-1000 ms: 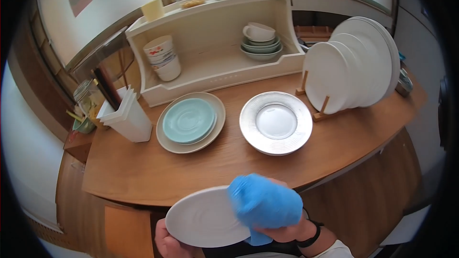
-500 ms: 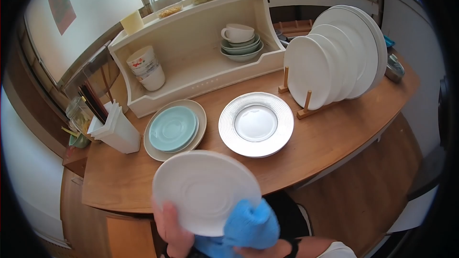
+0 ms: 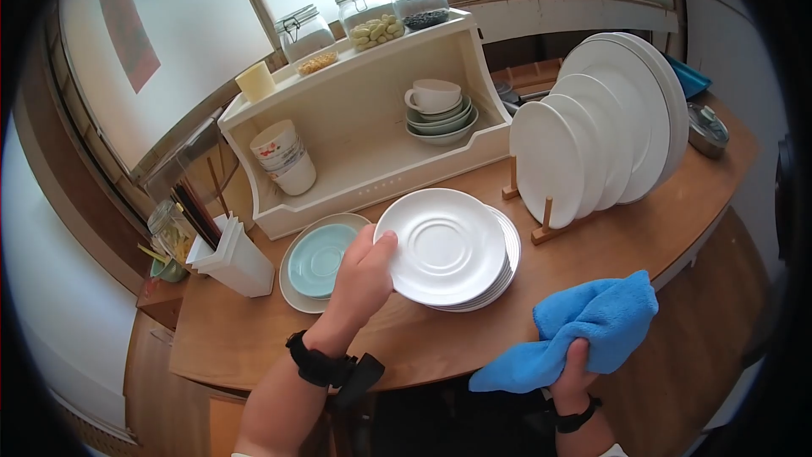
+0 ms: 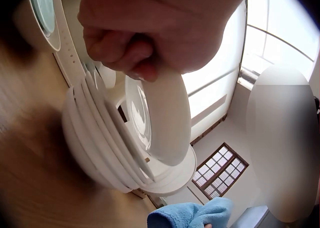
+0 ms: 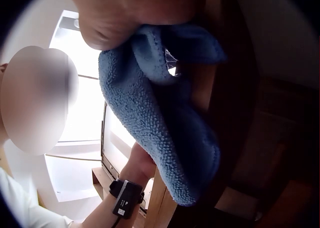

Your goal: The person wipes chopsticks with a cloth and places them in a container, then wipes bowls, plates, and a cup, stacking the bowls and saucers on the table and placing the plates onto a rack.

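My left hand [image 3: 364, 278] grips a white saucer [image 3: 444, 245] by its left rim, thumb on top. In the head view the saucer overlaps a stack of white plates [image 3: 512, 264]; the left wrist view shows the saucer [image 4: 170, 115] tilted and apart from the stack [image 4: 92, 133]. My right hand [image 3: 575, 371] holds a bunched blue cloth [image 3: 605, 322] at the table's front right edge, part of it hanging to the left. Behind my left hand, a pale green plate [image 3: 317, 261] lies on a larger beige-rimmed plate [image 3: 298, 298].
A wooden rack [image 3: 541, 235] holds several upright white plates [image 3: 548, 165] at the right. At the back, a cream shelf [image 3: 364, 165] has stacked cups [image 3: 292, 171] and bowls [image 3: 444, 129], with jars [image 3: 372, 25] on top. A white utensil holder [image 3: 241, 267] stands left. A lidded pot [image 3: 709, 129] is far right.
My left hand has carried the saucer from the table's front edge forward to over the white stack. The right hand with the cloth has come away from the saucer and moved right.
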`<state>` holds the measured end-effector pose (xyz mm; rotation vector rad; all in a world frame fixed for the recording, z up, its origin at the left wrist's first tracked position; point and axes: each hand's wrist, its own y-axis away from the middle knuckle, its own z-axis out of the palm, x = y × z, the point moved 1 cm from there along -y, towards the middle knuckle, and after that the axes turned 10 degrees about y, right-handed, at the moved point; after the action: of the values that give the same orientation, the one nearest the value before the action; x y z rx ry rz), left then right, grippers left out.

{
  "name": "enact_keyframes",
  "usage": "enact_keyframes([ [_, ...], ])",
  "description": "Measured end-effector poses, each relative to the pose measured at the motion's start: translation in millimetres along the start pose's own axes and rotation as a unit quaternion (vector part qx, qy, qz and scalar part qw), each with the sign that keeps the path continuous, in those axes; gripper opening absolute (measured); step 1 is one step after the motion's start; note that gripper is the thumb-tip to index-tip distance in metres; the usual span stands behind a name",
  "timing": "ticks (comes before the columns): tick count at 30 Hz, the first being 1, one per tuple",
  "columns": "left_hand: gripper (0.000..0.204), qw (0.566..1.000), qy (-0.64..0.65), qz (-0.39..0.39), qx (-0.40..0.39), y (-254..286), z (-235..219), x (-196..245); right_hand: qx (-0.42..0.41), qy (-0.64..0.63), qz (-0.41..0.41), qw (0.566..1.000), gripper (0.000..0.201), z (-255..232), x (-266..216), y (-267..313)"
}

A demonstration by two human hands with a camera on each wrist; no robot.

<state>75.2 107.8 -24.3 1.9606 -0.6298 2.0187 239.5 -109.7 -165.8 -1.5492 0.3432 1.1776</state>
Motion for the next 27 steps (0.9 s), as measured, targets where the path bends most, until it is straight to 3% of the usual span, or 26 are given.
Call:
enact_keyframes([
  [7, 0.029, 0.996, -0.084, 0.004, 0.0, -7.2, 6.8, -3.6, -0.07, -0.065, -0.009, 0.995, 0.031, -6.4, -3.7, -5.8],
  [10, 0.03, 0.998, -0.058, -0.003, -0.007, -10.8, 7.1, -4.3, -0.098, -0.01, -0.009, 0.995, 0.031, -11.9, 0.5, -3.0],
  [15, 0.031, 0.988, -0.15, 0.01, -0.03, -11.0, 10.8, 8.2, -0.091, 0.039, -0.023, 0.995, 0.034, -8.7, -1.4, -2.0],
  [19, 0.031, 0.987, -0.152, 0.022, -0.048, -18.3, 1.9, 1.9, -0.106, 0.048, -0.047, 0.992, 0.034, -9.4, -1.8, -3.7],
  [21, 0.032, 0.978, -0.197, -0.044, -0.057, -18.5, 1.1, 4.0, -0.117, 0.037, -0.042, 0.992, 0.032, -8.7, -7.8, -7.6],
  [25, 0.033, 0.974, -0.213, 0.02, -0.071, -17.3, 0.8, -1.0, -0.152, 0.058, -0.101, 0.981, 0.032, -3.7, -18.6, -27.8],
  [27, 0.033, 0.967, -0.243, 0.005, -0.078, -17.1, 0.6, -0.7, -0.126, -0.027, -0.031, 0.991, 0.034, 7.5, -39.0, -42.9],
])
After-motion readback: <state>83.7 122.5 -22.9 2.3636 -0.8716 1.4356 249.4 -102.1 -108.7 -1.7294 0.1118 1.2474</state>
